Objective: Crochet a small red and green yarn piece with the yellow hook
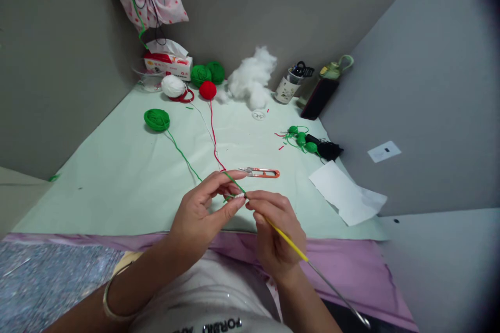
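My left hand (207, 208) pinches a small white and green crochet piece (239, 196) between thumb and fingers, with green yarn running over its index finger. My right hand (279, 226) is closed around a crochet hook (289, 242) with a yellow grip and a metal shaft reaching down to the right. The hook's tip meets the piece at my left fingertips, where the fingers partly hide it. Strands trail from my left hand to a green yarn ball (157, 120), a red yarn ball (208, 90) and a white yarn ball (173, 86). Orange thread snips (261, 172) lie just beyond my fingers.
White stuffing (252, 80), a tissue box (170, 67) and more green yarn (201, 75) stand along the back wall. To the right are a pen cup (288, 87), a dark phone (319, 99), green crocheted pieces (301, 139), black thread (328, 149) and white paper (347, 192).
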Tool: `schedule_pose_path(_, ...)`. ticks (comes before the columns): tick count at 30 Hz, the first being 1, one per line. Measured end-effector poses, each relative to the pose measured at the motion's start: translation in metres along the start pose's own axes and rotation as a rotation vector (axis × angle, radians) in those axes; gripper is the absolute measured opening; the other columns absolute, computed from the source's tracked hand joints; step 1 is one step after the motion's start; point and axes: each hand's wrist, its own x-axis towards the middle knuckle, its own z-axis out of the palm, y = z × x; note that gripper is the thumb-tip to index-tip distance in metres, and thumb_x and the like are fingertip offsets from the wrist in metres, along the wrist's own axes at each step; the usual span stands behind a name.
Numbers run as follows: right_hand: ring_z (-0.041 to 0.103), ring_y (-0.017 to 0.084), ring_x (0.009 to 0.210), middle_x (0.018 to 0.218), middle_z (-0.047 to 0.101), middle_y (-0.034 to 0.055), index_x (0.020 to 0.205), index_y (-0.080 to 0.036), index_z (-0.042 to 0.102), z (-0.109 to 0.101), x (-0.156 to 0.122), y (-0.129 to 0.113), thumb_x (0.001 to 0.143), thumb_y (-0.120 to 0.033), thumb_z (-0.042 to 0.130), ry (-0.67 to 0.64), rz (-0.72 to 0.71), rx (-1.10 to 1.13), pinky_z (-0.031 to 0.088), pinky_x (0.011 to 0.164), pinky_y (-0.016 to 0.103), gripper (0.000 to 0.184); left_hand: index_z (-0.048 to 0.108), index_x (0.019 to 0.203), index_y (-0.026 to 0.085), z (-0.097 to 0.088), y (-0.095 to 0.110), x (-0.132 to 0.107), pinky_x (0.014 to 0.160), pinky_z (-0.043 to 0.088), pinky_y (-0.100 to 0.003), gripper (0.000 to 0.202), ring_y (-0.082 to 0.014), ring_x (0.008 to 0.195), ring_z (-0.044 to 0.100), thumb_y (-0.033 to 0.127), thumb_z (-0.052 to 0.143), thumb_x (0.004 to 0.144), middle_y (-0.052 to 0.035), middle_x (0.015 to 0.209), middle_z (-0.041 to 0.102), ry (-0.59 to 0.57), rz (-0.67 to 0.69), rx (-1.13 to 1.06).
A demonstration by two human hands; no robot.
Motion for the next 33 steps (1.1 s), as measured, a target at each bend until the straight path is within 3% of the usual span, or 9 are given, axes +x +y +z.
schedule_pose_path(4,0.076,0.021,0.093,0.107,0.077,0.0096,0.125,-0.024,0.068,0.0,0.0,0.001,0.101,-0.01,0.055,-0.019,-0.03,-0.059,0.065,0.076,0.035,0.031,0.079,0.118,0.023,0.003,-0.002,0.002,0.089,0.053,-0.029,0.037,-0.0171,0.088,0.064,0.019,0.082,0.082,-0.0004,0.087,0.07,0.008,-0.095,-0.085)
schedule_pose_path(9,0.075,0.023,0.095,0.106,0.074,0.0076,0.133,-0.028,0.07,0.003,-0.01,0.008,0.094,-0.008,0.069,0.017,-0.203,-0.259,0.066,0.075,0.035,0.043,0.079,0.12,0.021,0.008,-0.006,0.001,0.074,0.051,-0.025,0.043,-0.0136,0.078,0.06,0.027,0.089,0.078,0.0002,0.083,0.064,-0.062,-0.327,-0.503)
schedule_pose_path(11,0.075,0.022,0.096,0.106,0.075,0.0067,0.135,-0.028,0.07,0.003,-0.011,0.009,0.094,-0.006,0.069,-0.012,-0.217,-0.215,0.066,0.076,0.035,0.046,0.08,0.121,0.021,0.007,-0.007,0.001,0.074,0.051,-0.024,0.045,-0.0132,0.077,0.06,0.031,0.09,0.078,-0.0014,0.085,0.065,-0.118,-0.463,-0.636)
schedule_pose_path(13,0.074,0.021,0.096,0.108,0.076,0.0068,0.133,-0.027,0.07,0.001,-0.007,0.009,0.097,-0.006,0.063,-0.036,-0.127,-0.065,0.065,0.076,0.035,0.042,0.081,0.119,0.02,0.003,-0.007,0.002,0.075,0.05,-0.023,0.044,-0.0123,0.077,0.059,0.031,0.091,0.078,-0.0027,0.087,0.067,-0.126,-0.526,-0.671)
schedule_pose_path(17,0.072,0.021,0.085,0.092,0.075,0.0052,0.111,-0.025,0.076,-0.004,0.006,0.008,0.101,-0.011,0.057,0.039,0.18,0.25,0.062,0.073,0.038,0.025,0.084,0.113,0.021,-0.004,-0.005,0.006,0.072,0.045,-0.021,0.036,-0.0105,0.073,0.054,0.026,0.09,0.079,-0.0004,0.082,0.064,-0.083,-0.455,-0.566)
schedule_pose_path(21,0.066,0.016,0.066,0.084,0.07,0.0041,0.095,-0.022,0.075,-0.001,0.013,0.01,0.102,-0.026,0.062,0.127,0.4,0.589,0.057,0.055,0.031,0.015,0.084,0.115,0.024,-0.005,-0.003,0.007,0.074,0.045,-0.025,0.034,-0.0127,0.075,0.053,0.026,0.088,0.081,0.0001,0.082,0.063,-0.123,-0.323,-0.429)
schedule_pose_path(24,0.064,0.014,0.062,0.082,0.069,0.0036,0.091,-0.021,0.075,0.003,0.015,0.014,0.1,-0.031,0.065,0.13,0.438,0.687,0.055,0.052,0.027,0.017,0.083,0.12,0.028,-0.006,-0.002,0.006,0.076,0.045,-0.025,0.037,-0.013,0.076,0.052,0.025,0.086,0.083,0.0011,0.083,0.06,-0.138,-0.285,-0.381)
schedule_pose_path(29,0.065,0.014,0.064,0.084,0.07,0.0041,0.093,-0.022,0.077,0.0,0.015,0.013,0.1,-0.028,0.066,0.133,0.432,0.626,0.055,0.055,0.028,0.014,0.084,0.117,0.029,-0.012,-0.003,0.007,0.074,0.045,-0.023,0.031,-0.0122,0.077,0.052,0.025,0.084,0.086,0.0014,0.082,0.06,-0.119,-0.24,-0.329)
schedule_pose_path(33,0.063,0.014,0.064,0.083,0.07,0.003,0.094,-0.024,0.079,-0.001,0.015,0.012,0.101,-0.026,0.065,0.118,0.448,0.704,0.054,0.055,0.028,0.015,0.083,0.119,0.028,-0.01,-0.003,0.006,0.073,0.047,-0.024,0.033,-0.0133,0.078,0.053,0.022,0.082,0.086,0.0013,0.082,0.06,-0.125,-0.211,-0.284)
